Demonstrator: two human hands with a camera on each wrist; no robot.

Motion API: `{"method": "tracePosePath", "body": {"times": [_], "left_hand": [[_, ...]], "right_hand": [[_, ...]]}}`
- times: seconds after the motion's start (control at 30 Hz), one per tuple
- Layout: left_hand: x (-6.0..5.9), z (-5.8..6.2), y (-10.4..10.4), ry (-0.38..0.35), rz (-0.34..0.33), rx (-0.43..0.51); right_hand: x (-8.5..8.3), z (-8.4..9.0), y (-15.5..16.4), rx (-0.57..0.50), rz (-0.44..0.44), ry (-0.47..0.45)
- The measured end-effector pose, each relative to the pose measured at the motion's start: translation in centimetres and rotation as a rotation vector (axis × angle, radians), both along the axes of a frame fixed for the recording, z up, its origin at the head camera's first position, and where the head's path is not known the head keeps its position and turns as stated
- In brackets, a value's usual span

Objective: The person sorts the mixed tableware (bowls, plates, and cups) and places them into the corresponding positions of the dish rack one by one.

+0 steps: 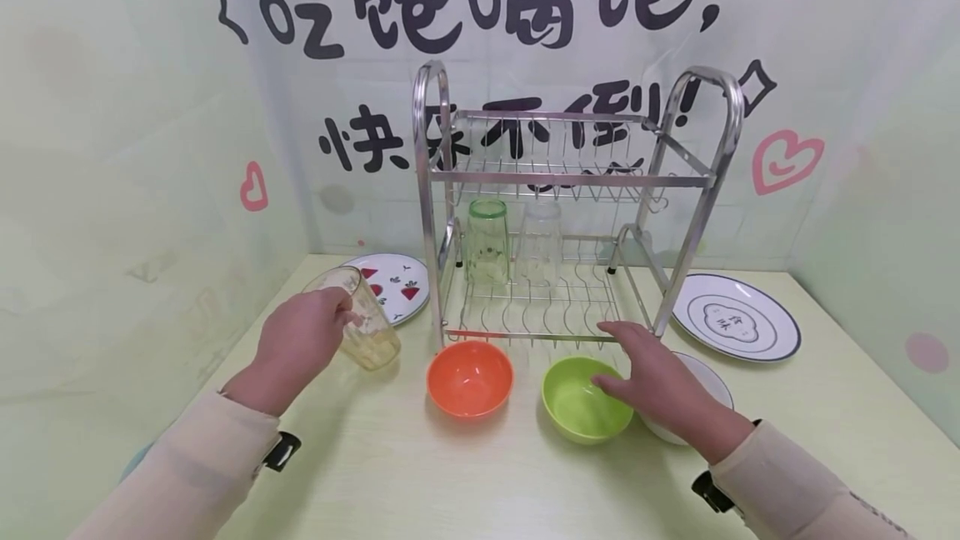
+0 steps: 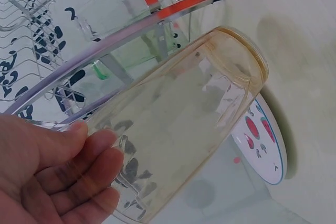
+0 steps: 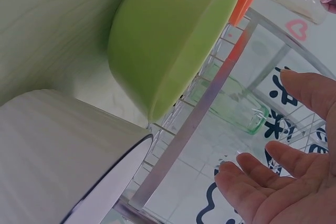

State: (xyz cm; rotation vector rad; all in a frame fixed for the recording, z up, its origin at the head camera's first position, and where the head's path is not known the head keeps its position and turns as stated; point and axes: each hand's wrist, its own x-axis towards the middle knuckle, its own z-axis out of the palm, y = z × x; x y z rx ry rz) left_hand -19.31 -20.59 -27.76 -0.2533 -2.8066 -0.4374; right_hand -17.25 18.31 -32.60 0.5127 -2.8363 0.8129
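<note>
A yellowish see-through drinking glass [image 1: 373,340] is tilted at the left, above the table. My left hand [image 1: 300,348] grips it near its rim, with thumb and fingers pinching that end in the left wrist view. Its base end points away from the palm. My right hand [image 1: 663,377] hovers with fingers spread over the green bowl [image 1: 581,411] and the white bowl [image 1: 708,377], holding nothing. The right wrist view shows its fingers apart from both bowls. An orange bowl [image 1: 470,382] sits between the hands, in front of the rack.
A two-tier metal dish rack [image 1: 570,181] stands at the back. On its lower tier are a green glass [image 1: 487,248] and a clear glass [image 1: 541,248]. A strawberry-patterned plate [image 1: 393,280] lies left of it, a blue-rimmed plate [image 1: 768,332] right. Printed cloth surrounds the table.
</note>
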Motion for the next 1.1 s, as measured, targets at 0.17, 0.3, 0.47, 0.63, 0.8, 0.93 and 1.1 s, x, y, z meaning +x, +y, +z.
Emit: {"method": "tracePosePath", "body": {"times": [0.17,0.3,0.47,0.63,0.8,0.93,1.1], "left_hand": [[0.5,0.3,0.2,0.027,-0.020,0.031],[0.9,0.6,0.3,0.035,-0.034,0.050],[1.4,1.1,0.4,0.033,-0.033,0.081],[1.6,1.6,0.4,0.016,-0.029,0.122],[1.8,1.6,0.6,0.001,-0.030,0.175],[1.8,1.5,0.7,-0.032,-0.027,0.236],[1.8,1.4,0.8,-0.114,-0.020,0.334]], "right_hand": [[-0.1,0.1,0.0,-0.001,-0.006,0.004],[-0.1,0.1,0.0,-0.004,-0.007,0.003],[-0.1,0.1,-0.1,-0.005,-0.002,-0.002],[-0.2,0.1,-0.2,-0.015,0.000,-0.007],[-0.3,0.0,-0.3,-0.028,-0.002,-0.011],[-0.4,0.0,-0.3,-0.032,-0.004,-0.014],[-0.5,-0.1,-0.3,-0.032,-0.010,-0.013]]}}
